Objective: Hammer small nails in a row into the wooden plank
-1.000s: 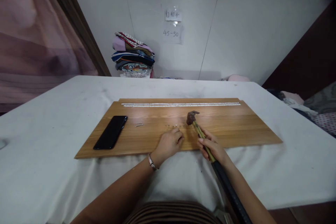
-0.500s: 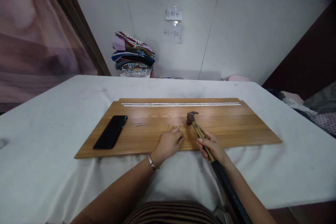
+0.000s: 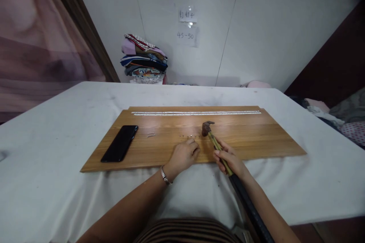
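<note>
My right hand (image 3: pixel 230 159) grips a claw hammer (image 3: pixel 225 165) partway up its yellow and black handle. The hammer's rusty head hangs just over the wooden board (image 3: pixel 245 136), its claw turned up and away from me. On the board's near edge rests my left hand (image 3: pixel 184 155), fingers curled under; whatever they hold, if anything, is hidden. Just beyond its knuckles several small nail heads (image 3: pixel 191 136) dot the wood in short rows. Loose thin nails (image 3: pixel 151 135) lie on the board to the left.
A black phone (image 3: pixel 120 143) lies on the board's left side. Two white marked strips (image 3: pixel 196 113) run along the far edge. The board sits on a table with a white cloth (image 3: pixel 51 133). Folded clothes (image 3: pixel 145 59) are stacked behind, against the wall.
The hammer and right hand have shifted very slightly to the left. My left hand stays in place on the board.
</note>
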A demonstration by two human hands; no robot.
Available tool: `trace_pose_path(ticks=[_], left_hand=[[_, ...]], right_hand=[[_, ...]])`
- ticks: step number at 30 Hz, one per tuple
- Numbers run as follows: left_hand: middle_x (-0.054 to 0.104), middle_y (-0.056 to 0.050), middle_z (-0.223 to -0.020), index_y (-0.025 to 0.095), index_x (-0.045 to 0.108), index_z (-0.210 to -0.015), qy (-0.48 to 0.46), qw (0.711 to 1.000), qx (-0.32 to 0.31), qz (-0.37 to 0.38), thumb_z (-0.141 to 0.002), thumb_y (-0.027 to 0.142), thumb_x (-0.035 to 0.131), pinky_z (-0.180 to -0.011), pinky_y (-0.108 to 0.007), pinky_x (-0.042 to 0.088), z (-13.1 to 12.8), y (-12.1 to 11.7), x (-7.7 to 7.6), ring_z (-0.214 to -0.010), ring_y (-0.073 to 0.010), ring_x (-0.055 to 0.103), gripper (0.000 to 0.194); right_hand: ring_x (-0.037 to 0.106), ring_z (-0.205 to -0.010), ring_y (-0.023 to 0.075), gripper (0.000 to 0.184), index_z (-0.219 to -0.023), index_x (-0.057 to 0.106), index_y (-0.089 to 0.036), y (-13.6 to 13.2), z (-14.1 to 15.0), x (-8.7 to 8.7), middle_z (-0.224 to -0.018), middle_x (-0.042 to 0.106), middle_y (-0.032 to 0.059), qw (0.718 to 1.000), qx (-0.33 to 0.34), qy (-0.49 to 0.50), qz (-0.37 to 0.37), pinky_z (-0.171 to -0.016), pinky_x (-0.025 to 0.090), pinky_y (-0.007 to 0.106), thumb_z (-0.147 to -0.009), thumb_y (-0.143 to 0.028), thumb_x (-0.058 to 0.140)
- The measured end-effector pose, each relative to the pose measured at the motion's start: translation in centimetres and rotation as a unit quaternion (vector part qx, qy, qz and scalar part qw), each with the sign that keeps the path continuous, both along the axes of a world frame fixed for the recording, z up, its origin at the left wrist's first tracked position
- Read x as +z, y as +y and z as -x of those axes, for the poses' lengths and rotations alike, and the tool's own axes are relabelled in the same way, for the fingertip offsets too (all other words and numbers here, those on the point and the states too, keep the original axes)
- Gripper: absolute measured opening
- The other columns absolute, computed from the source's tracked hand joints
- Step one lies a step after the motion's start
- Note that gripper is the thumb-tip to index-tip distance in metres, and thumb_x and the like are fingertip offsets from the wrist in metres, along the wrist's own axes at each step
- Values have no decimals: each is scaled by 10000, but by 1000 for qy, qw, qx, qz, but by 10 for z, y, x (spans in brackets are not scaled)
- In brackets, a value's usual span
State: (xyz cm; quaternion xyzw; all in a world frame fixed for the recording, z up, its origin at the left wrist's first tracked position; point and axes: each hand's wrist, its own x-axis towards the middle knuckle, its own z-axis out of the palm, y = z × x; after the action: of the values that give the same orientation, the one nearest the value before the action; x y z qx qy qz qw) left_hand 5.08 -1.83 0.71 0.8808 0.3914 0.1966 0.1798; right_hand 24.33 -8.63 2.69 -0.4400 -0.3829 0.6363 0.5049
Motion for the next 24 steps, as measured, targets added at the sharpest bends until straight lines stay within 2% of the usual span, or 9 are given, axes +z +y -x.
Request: trace_pose_path(ticks=[24], left_hand=[[621, -37, -852, 183, 633, -827, 5, 1000, -9, -4, -926, 230, 468, -708, -260, 443, 0, 1, 0, -785, -153, 588, 198]], right_hand=[[386, -269, 50, 801, -1488, 302, -163, 1, -1, -2, -553, 544, -87, 1000, -4, -1, -6, -251, 321, 152, -785, -313, 656]])
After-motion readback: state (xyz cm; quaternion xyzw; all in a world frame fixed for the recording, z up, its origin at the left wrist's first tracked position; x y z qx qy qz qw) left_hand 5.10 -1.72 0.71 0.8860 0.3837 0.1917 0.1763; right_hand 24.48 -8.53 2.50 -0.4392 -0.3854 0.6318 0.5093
